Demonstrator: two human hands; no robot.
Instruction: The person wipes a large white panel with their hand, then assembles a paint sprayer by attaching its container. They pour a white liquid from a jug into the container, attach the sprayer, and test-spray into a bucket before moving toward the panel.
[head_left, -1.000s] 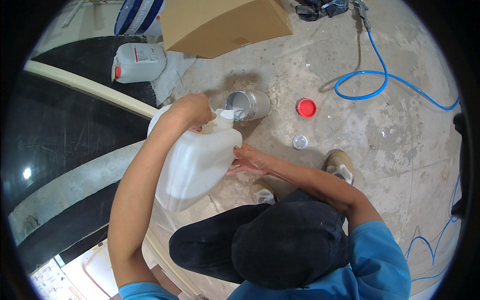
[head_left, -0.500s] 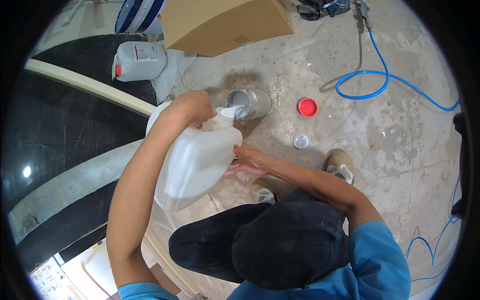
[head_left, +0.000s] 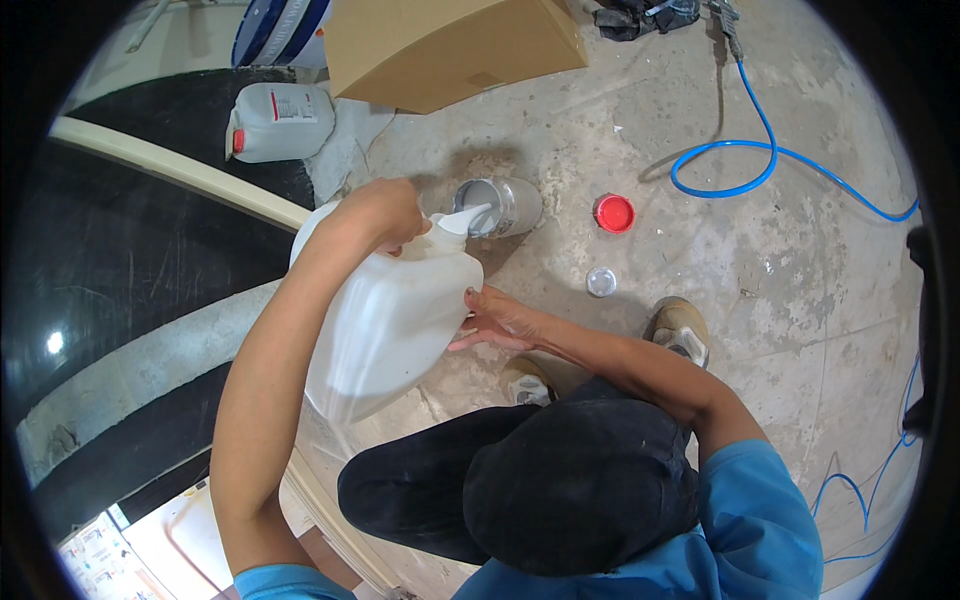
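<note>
A large translucent white jerrycan (head_left: 385, 325) is tilted with its spout toward a grey metal can (head_left: 517, 207). My left hand (head_left: 380, 215) is closed round the jerrycan's handle; its fingertips are partly hidden. Against the jerrycan's lower right side, my right hand (head_left: 492, 320) supports it with the fingers spread and the palm side touching. A white spout (head_left: 462, 220) at the jerrycan's neck reaches the can's mouth. Whitish liquid shows at the spout's tip and inside the can. A red cap (head_left: 614, 213) lies on the floor right of the can, and a small clear-silver disc (head_left: 601, 282) below it.
A cardboard box (head_left: 450, 50) stands beyond the can. Left of it are a smaller jerrycan with a red cap (head_left: 283, 122) and a blue-and-white bucket (head_left: 278, 33). A blue hose (head_left: 730, 190) curls at the right. My shoe (head_left: 678, 330) stands near the disc.
The jerrycan has shifted very slightly to the left, its spout still at the can's mouth. Both hands keep their places on it.
</note>
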